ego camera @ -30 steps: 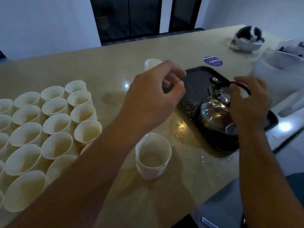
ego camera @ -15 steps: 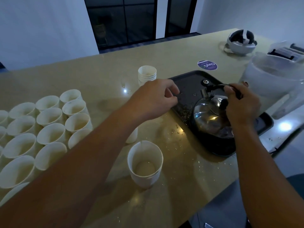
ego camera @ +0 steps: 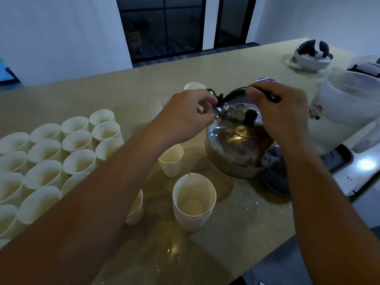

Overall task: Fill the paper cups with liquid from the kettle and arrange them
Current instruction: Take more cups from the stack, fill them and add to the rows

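Note:
A shiny steel kettle [ego camera: 238,147] with a black lid knob hangs above the counter's middle, over the edge of a black tray [ego camera: 339,161]. My right hand [ego camera: 281,116] grips its black arched handle. My left hand [ego camera: 185,118] pinches the spout cap at the kettle's left side. In front stands a white paper cup [ego camera: 194,200] with a little liquid in it. Another cup [ego camera: 171,159] sits under my left hand, and a third cup [ego camera: 135,208] is half hidden by my left forearm. Several cups [ego camera: 61,157] stand packed together at the left.
A stack of cups [ego camera: 195,87] stands behind the kettle. A large translucent plastic jug [ego camera: 347,112] is at the right, a white headset [ego camera: 312,56] at the far right corner. Water drops lie on the beige counter [ego camera: 236,223]. The counter's edge runs near my body.
My right hand has lifted the kettle off the tray and brought it left toward the cups. My left hand moved onto the spout cap.

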The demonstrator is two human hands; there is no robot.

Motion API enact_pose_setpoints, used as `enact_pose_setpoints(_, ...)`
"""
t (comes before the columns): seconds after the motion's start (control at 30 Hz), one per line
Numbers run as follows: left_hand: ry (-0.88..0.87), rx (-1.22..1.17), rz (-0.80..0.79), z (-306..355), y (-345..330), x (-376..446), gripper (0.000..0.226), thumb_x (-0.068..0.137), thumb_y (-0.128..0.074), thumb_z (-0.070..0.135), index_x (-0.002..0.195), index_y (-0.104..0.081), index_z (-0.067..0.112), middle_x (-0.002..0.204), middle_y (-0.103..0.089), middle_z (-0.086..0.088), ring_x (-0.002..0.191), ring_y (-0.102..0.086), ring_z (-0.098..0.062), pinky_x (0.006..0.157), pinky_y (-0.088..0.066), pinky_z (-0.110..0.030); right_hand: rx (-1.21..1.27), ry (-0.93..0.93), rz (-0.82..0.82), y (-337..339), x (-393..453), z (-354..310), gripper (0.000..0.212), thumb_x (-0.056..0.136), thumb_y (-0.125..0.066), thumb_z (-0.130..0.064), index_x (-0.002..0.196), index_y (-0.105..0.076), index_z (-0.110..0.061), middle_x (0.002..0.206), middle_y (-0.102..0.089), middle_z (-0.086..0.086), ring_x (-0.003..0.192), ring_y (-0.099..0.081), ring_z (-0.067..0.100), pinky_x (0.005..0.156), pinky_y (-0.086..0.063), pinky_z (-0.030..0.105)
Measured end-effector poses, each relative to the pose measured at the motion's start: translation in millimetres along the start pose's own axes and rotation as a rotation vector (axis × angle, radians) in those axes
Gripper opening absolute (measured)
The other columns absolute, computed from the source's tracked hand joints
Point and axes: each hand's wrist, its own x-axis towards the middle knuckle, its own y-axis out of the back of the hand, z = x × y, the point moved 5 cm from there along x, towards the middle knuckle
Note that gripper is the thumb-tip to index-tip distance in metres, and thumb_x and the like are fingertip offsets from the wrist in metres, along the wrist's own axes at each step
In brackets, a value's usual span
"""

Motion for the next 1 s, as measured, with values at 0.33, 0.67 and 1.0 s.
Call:
enact_pose_setpoints(0.33,0.193,0.028,0.071,-37,30,-17,0.023,0.088,-0.067,0.024,0.110,-0.071,0.027,0.098,-0.068,0.014,0.086,-0.060,0.002,0.071,-0.044,-0.013,-0.084,0.181,-0.342,-50,1,-47,0.014,0.089,-0.074,-0.037,0.103,-0.073,-0.040,0.092,-0.067,-0.029,0.093,-0.064,-0.013,0.081,-0.045,0.002)
enact_pose_setpoints(0.67,0.281,0.002,0.075,-53,39,-34,0.020,0.090,-0.061,0.019,0.089,-0.080,0.026,0.080,-0.073,0.013,0.077,-0.065,-0.001,0.068,-0.050,-0.018,-0.220,0.249,-0.570,-77,-2,-74,0.020,0.088,-0.074,-0.035,0.108,-0.074,-0.034,0.095,-0.065,-0.022,0.081,-0.057,-0.015,0.072,-0.041,-0.003)
enact_pose_setpoints(1.0,0.335,-0.026,0.044,-65,31,-40,0.020,0.089,-0.060,0.020,0.090,-0.079,0.026,0.073,-0.070,0.010,0.071,-0.064,-0.005,0.060,-0.043,-0.020,-0.318,0.316,-0.688,-89,-2,-87,0.020,0.089,-0.073,-0.035,0.108,-0.075,-0.034,0.089,-0.061,-0.024,0.074,-0.055,-0.018,0.067,-0.037,-0.006)
